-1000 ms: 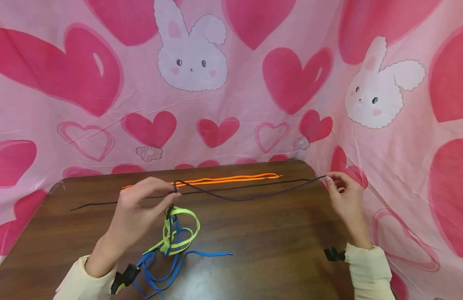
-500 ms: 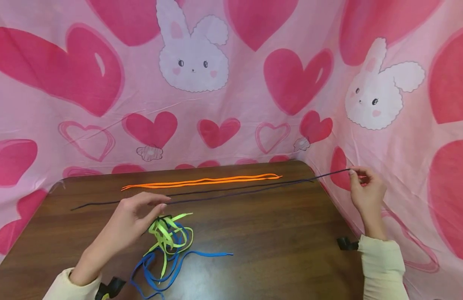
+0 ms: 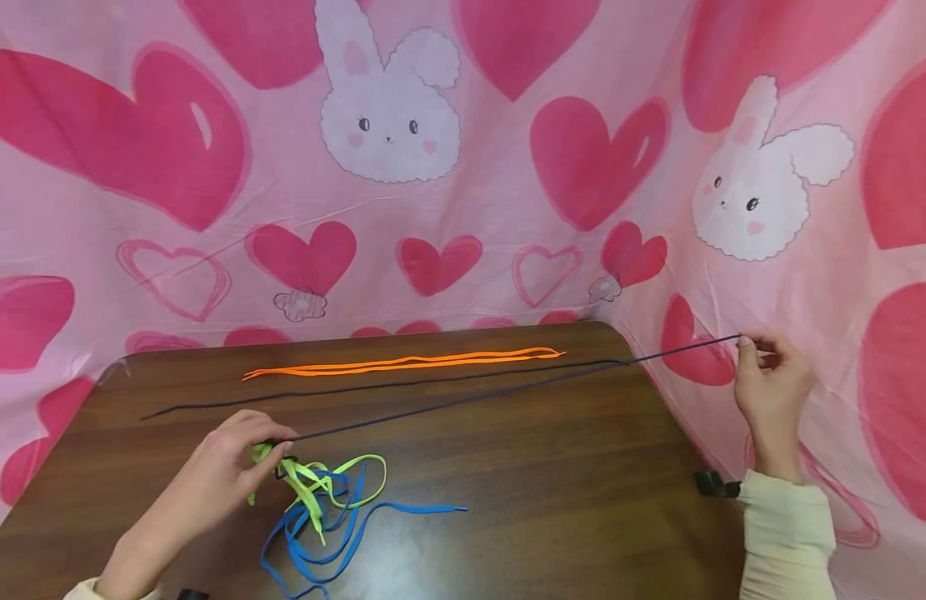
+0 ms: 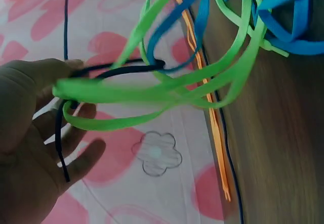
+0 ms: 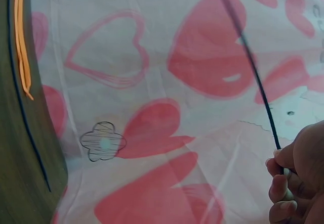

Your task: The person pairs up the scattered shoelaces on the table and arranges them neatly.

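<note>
A dark navy shoelace (image 3: 463, 402) stretches nearly straight across the head view between my two hands. My left hand (image 3: 218, 458) pinches it at the left, beside a tangle. Loops of a yellow-green shoelace (image 4: 152, 93) and dark lace hang at the left fingers in the left wrist view; how they are knotted cannot be told. Some of a blue shoelace (image 3: 342, 546) lies on the table below, with part caught up in the loops. Out past the table's right edge, my right hand (image 3: 778, 387) pinches the dark lace's other end between thumb and fingers, raised above table height.
At the back of the wooden table (image 3: 553, 500), an orange shoelace (image 3: 402, 364) lies doubled lengthwise. Another dark shoelace (image 3: 387, 386) runs alongside, just in front of it. Pink heart-print cloth (image 3: 463, 200) hangs behind and to the right.
My right hand has moved right and slightly up, drawing the slack dark lace straight. My left hand has moved left and down, and the yellow-green loops have shifted with it.
</note>
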The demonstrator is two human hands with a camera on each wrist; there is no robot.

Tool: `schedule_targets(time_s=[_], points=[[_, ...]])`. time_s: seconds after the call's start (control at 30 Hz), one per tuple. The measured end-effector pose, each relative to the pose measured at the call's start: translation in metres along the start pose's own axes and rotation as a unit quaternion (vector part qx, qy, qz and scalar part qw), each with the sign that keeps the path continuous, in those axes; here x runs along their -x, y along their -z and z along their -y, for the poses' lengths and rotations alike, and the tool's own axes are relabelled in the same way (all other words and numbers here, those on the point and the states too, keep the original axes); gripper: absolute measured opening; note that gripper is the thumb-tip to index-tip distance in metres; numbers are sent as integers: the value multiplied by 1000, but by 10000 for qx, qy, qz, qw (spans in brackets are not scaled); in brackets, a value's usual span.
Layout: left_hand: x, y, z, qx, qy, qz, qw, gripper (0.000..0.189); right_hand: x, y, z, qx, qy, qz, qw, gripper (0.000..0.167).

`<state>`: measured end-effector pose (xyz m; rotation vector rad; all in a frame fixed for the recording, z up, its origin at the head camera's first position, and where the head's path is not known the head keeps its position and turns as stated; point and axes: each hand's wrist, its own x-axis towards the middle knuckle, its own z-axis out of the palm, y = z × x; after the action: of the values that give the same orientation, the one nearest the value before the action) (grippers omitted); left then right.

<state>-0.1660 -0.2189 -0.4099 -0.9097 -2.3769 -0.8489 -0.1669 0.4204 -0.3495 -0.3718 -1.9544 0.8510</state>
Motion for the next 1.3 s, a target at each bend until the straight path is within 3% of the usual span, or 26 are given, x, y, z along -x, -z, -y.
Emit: schedule_targets(time_s=[0.1,0.2,0.33,0.47,0.57,0.73,0.83,1.1,1.3], points=[[-1,1,5,-309,-126,-134,9994,37,-1,2,1,-7,-29,78,10000,22],[-5,1,2,-357,-60,-215,9991,36,2,0,3,7,55,328,9994,21],[-18,4,-11,175,145,-615,9979,38,10,-8,5,37,320,811,9962,17],[-34,12,-27,935,451,-1115,9883,38,17,-17,10,100,496,1185,9917,16],[-42,11,-37,1075,603,-1203,9850,35,22,-22,13,150,577,1325,9894,14],[-49,0,-44,624,998,-868,9892,29,27,-28,17,126,699,1530,9857,11],[-50,-3,-44,537,1305,-665,9878,26,28,-29,20,155,719,1602,9843,9],[-51,-7,-49,709,1752,-268,9816,18,33,-31,21,201,727,1724,9821,10],[-51,-7,-50,947,1986,351,9749,10,34,-32,17,300,693,1888,9791,12]])
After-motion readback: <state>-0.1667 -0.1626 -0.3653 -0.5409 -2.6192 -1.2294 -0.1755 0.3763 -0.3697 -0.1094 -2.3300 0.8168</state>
